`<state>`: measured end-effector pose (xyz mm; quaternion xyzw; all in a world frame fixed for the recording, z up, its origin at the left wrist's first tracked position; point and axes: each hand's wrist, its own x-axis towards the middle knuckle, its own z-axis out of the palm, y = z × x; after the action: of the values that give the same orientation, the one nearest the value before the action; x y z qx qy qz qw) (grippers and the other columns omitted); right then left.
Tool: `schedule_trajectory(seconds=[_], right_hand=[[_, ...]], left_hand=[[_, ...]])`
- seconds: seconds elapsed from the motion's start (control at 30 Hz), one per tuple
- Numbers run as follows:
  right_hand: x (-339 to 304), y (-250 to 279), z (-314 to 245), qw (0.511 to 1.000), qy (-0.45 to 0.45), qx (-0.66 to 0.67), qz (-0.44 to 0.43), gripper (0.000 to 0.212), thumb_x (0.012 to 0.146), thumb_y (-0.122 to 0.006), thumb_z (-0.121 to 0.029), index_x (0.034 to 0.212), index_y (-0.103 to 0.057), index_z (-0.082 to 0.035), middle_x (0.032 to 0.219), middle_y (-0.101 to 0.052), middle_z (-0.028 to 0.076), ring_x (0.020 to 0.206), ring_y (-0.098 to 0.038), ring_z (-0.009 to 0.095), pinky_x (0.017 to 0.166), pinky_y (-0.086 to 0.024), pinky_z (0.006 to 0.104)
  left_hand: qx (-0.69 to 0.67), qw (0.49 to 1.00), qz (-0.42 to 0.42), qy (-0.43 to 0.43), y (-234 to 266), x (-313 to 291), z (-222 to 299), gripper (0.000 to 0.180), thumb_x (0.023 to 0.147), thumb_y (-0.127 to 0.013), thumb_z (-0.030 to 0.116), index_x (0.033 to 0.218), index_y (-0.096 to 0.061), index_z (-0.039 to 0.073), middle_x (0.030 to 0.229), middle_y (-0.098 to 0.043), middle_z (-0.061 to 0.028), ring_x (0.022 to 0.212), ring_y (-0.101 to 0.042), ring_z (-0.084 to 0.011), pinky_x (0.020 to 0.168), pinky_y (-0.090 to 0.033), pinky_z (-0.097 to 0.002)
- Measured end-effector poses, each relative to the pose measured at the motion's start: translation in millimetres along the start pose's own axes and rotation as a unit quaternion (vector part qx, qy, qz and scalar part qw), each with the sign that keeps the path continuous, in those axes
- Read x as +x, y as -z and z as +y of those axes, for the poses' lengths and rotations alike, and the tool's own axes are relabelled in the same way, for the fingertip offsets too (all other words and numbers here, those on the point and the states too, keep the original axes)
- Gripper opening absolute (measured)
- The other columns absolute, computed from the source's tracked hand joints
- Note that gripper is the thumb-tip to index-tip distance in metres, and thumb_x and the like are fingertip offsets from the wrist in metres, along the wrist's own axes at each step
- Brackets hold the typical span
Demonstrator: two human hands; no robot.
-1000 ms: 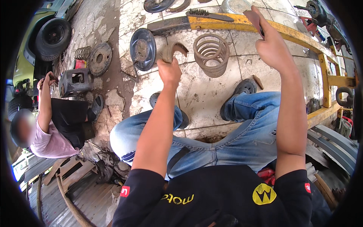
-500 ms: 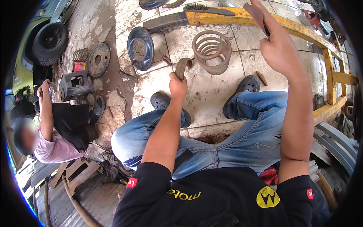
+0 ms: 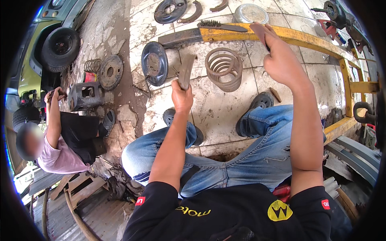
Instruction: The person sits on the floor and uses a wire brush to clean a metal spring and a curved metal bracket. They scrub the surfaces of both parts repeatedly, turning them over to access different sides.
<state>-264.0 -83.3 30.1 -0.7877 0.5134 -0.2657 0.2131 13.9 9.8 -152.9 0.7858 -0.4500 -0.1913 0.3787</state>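
My left hand [image 3: 182,97] is closed around the lower end of a worn, greyish-brown brake shoe [image 3: 186,72], its broad face turned up. Raised over the yellow metal frame [image 3: 313,39], my right hand [image 3: 280,64] grips a reddish-brown sheet that looks like sandpaper [image 3: 258,33]. The two hands are well apart. Between them a rusty coil spring [image 3: 225,70] stands on the tiles. A wire brush [image 3: 221,26] lies along the frame, left of the sheet.
A black backing plate [image 3: 154,63] lies left of the shoe. Farther off are another plate [image 3: 170,11], brake shoes [image 3: 193,13] and a silver round part [image 3: 251,14]. At the left a co-worker [image 3: 66,148] sits near a wheel [image 3: 60,47] and a rusty disc [image 3: 111,72].
The brake shoe has turned from edge-on to showing its broad face, and my left hand has shifted slightly left. My right hand has come lower and left with the sheet.
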Motion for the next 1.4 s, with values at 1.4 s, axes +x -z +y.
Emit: schedule_trajectory(seconds=[1.4], right_hand=[[-49.5,-133.1,7.0,0.955,0.164,-0.230,-0.090,0.045,0.088,-0.049,-0.006,0.132,-0.055,-0.002,0.143,-0.051,0.011,0.130,-0.047,0.031,0.106,-0.039,0.0424]], left_hand=[[-0.412,0.806,-0.226,0.359,8.9,-34.8,79.7,0.056,0.103,-0.029,0.044,0.118,-0.058,-0.001,0.103,-0.063,-0.0106,0.088,-0.060,-0.0191,0.080,-0.051,-0.0340]])
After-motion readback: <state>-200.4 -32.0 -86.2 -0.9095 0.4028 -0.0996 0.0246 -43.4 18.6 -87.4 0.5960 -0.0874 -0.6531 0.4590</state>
